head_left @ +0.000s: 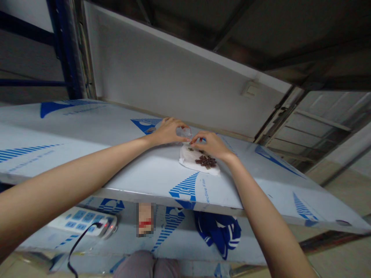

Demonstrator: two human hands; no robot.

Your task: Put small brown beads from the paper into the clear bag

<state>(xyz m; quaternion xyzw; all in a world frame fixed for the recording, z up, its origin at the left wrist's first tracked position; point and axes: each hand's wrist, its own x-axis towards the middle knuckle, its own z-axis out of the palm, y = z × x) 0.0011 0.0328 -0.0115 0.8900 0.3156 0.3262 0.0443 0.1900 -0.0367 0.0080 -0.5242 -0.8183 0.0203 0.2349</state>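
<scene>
White tissue (188,160) under brown pieces (205,162), right hand (207,146) above; power strip (82,222) below

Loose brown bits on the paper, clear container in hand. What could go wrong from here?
The dark brown pieces lie in an open pile on a white paper sheet; a bump from the right hand might scatter them across the film-covered table top. The small clear container in the left hand could slip or tip beside the sheet. Pieces rolling off the front edge may fall toward the power strip below.
</scene>
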